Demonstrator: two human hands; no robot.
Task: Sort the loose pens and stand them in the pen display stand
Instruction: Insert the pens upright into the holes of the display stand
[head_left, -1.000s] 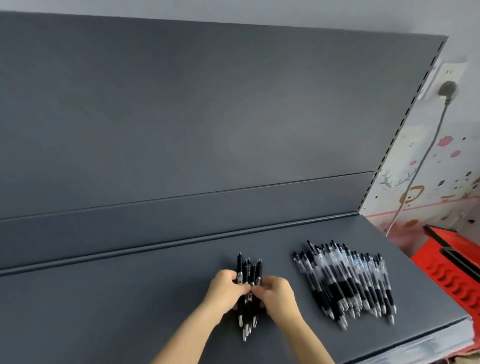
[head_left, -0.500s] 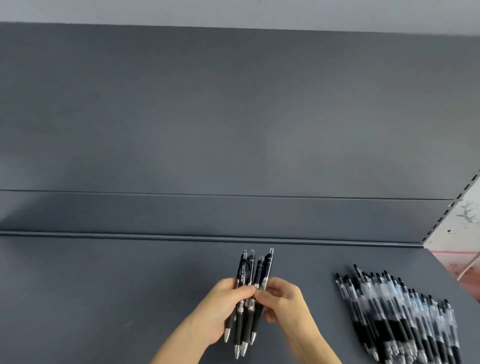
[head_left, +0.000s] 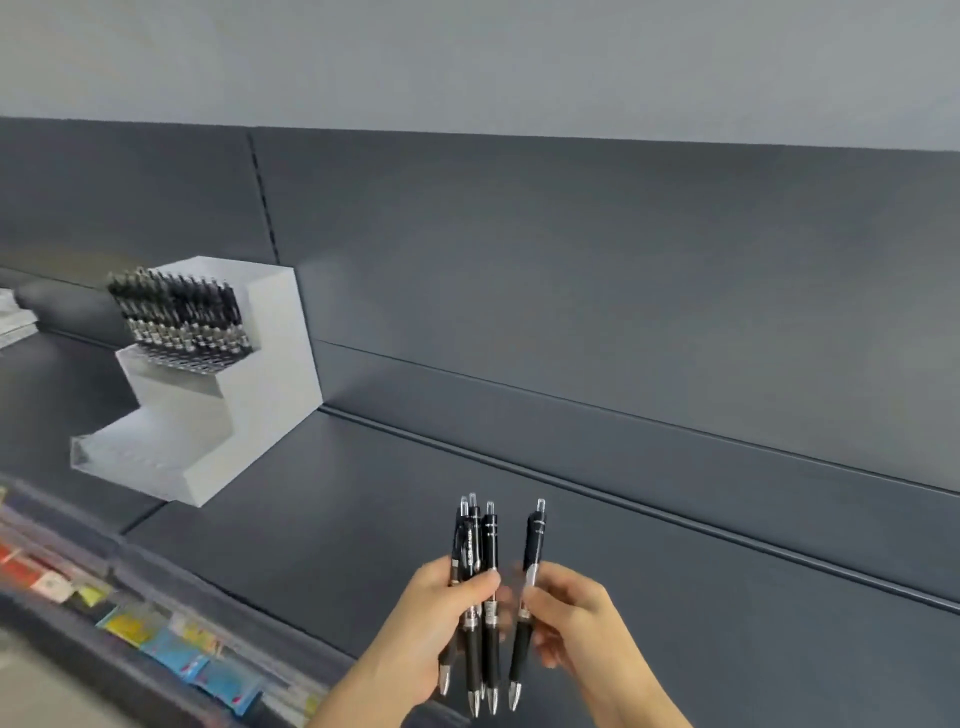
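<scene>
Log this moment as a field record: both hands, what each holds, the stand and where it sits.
left hand: grips a bundle of black click pens, tips down
right hand: pinches one black click pen beside the bundle, tops apart
stand: white stepped pen display stand, far left on the dark grey shelf
stand contents: rows of black pens standing in an upper step
task state: held pens not yet in stand

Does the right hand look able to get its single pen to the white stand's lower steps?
Probably, with a stretch: the shelf between the right hand and the stand is bare. But the left hand, gripping a pen bundle, sits in the way.
</scene>
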